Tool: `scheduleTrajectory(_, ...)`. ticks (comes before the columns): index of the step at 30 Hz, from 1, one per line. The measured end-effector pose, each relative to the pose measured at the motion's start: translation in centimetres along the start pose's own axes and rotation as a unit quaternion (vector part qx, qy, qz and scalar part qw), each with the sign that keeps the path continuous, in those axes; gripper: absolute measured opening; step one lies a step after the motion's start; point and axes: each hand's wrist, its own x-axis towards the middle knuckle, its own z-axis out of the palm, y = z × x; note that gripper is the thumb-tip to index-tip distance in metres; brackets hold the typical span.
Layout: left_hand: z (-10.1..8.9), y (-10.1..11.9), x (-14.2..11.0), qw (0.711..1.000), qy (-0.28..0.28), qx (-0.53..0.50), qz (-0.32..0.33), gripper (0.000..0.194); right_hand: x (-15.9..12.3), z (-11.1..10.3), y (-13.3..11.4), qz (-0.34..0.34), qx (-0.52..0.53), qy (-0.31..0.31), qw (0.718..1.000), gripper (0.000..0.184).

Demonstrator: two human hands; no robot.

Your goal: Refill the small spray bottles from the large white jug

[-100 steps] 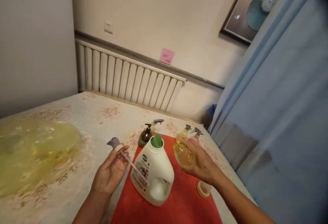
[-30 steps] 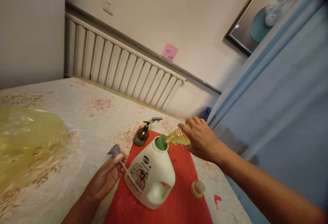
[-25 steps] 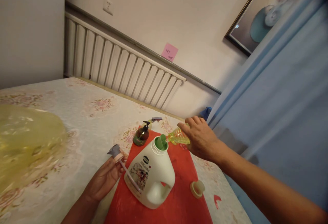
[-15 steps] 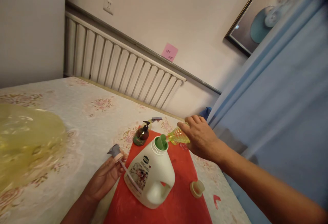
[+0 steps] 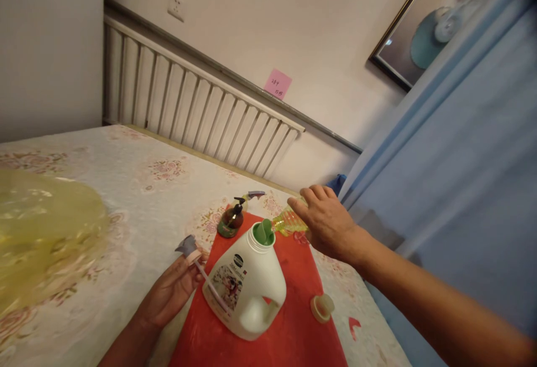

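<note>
In the head view, a white detergent jug (image 5: 255,288) with a green spout (image 5: 264,233) in its mouth stands uncapped on a red mat (image 5: 293,328). My right hand (image 5: 329,224) grips a clear ribbed bottle of yellow liquid (image 5: 288,222), tilted nearly level with its neck at the spout. Whether liquid is flowing I cannot make out. My left hand (image 5: 174,288) pinches the collar of a grey spray-bottle trigger head (image 5: 188,248); its thin tube (image 5: 213,287) slants down in front of the jug's label.
A dark pump bottle (image 5: 231,219) stands behind the jug, a spray bottle (image 5: 251,199) just beyond it. The jug's cap (image 5: 322,307) lies at right, with a red scrap (image 5: 354,328) nearby. A yellow inflated plastic bag (image 5: 46,233) fills the left of the flowered tablecloth (image 5: 142,210).
Since the oldest frame, my right hand has brought the bottle up and tipped it left to the jug's spout. My left hand keeps hold of the trigger head. Lately almost nothing moves.
</note>
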Motion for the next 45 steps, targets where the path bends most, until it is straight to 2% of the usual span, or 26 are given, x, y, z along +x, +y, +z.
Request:
scheduleTrajectory(8, -0.6, -0.2, 0.2, 1.000, -0.005, 0.002, -0.005, 0.025, 0.3, -0.5, -0.1, -0.013, -0.011, 0.005, 1.000, 0.048)
scheduleTrajectory(22, 0.0, 0.1, 0.0, 1.000, -0.004, -0.001, -0.003, 0.023, 0.8, -1.1, -0.6, -0.046, -0.036, 0.023, 0.998, 0.036)
scheduleTrajectory(33, -0.1, 0.0, 0.2, 1.000, 0.006, 0.003, -0.006, 0.024, 0.7, -1.0, -1.2, -0.066, -0.052, 0.023, 0.996, 0.042)
scheduleTrajectory(36, 0.2, 0.3, -0.1, 1.000, 0.016, -0.002, -0.002, 0.022, 0.6, -0.8, -1.4, -0.061, -0.036, 0.025, 0.997, 0.043)
scheduleTrajectory(40, 1.0, 0.6, -1.2, 0.999, 0.039, 0.007, 0.015, 0.023, 0.0, 0.2, -1.5, -0.022, 0.009, 0.021, 1.000, 0.049)
scheduleTrajectory(45, 3.7, 0.9, -3.9, 0.994, 0.095, 0.048, 0.029, 0.024, -1.9, 2.7, -1.5, 0.041, 0.155, 0.018, 0.987, 0.056)
